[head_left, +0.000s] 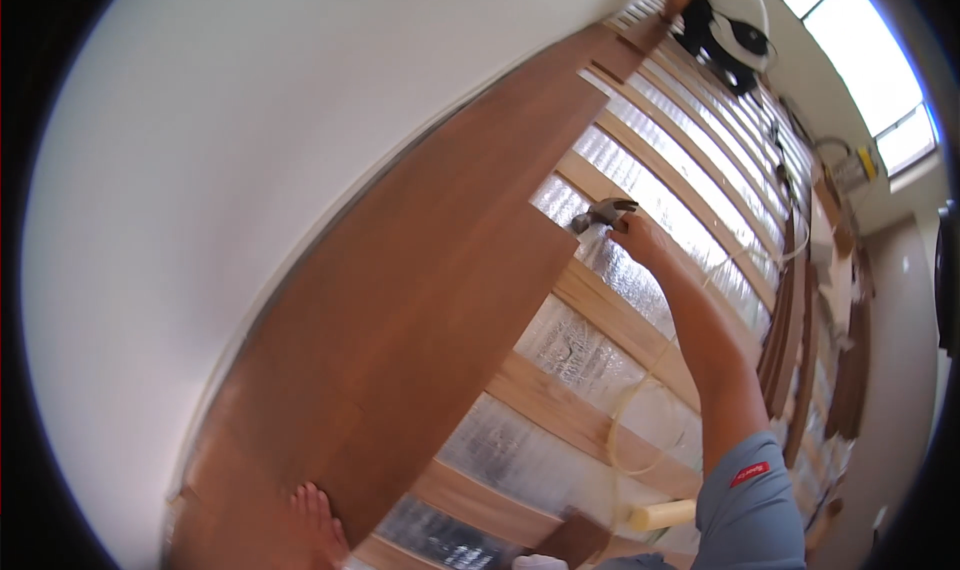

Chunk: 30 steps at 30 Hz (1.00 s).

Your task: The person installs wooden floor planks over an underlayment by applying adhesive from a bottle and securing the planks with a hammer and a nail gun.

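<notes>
My right hand (632, 235) grips a claw hammer (605, 212), its head beside the end of a brown floor plank (500, 280) at the middle of the view. My left hand (318, 520) lies with fingers extended on the laid planks (290, 390) along the white wall at the lower left. Pale wooden battens (540, 400) run under and out from the planks, with silver foil sheeting (490, 440) between them.
A co-worker (735, 10) bends over planks at the far end. Stacked boards (795, 350) lie along the right, near a yellow machine (860, 165). A pale hose (620, 450) crosses the battens. A cream roll (662, 515) lies near my right arm. A window is upper right.
</notes>
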{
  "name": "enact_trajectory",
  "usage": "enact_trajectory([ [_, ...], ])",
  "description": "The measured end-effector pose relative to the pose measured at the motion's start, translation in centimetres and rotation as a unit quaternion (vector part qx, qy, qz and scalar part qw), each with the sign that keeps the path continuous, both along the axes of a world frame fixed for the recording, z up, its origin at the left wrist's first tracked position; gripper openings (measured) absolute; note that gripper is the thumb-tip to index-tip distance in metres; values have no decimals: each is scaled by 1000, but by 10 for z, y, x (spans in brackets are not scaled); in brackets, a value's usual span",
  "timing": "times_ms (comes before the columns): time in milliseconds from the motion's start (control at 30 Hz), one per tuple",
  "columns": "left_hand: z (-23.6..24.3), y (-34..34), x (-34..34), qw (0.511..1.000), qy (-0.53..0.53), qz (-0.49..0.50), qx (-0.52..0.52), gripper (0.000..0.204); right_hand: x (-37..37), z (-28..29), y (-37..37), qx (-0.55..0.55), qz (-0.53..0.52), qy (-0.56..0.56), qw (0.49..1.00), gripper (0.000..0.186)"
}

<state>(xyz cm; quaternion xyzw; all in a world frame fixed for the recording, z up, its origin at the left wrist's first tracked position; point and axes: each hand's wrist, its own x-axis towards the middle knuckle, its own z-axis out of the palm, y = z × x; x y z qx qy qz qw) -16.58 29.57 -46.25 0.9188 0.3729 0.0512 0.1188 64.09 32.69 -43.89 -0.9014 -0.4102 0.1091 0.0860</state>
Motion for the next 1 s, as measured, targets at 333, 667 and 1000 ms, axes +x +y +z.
enact_trajectory([
  [333,3,122,336,994,-52,-89,-25,59,-104,-34,-53,261,72,-180,946,27],
  [667,20,154,396,985,-73,-150,-45,51,-125,-23,-52,219,24,-49,974,39],
  [1000,34,162,405,985,-13,-147,-89,57,-120,-14,-46,195,-3,-18,981,34],
])
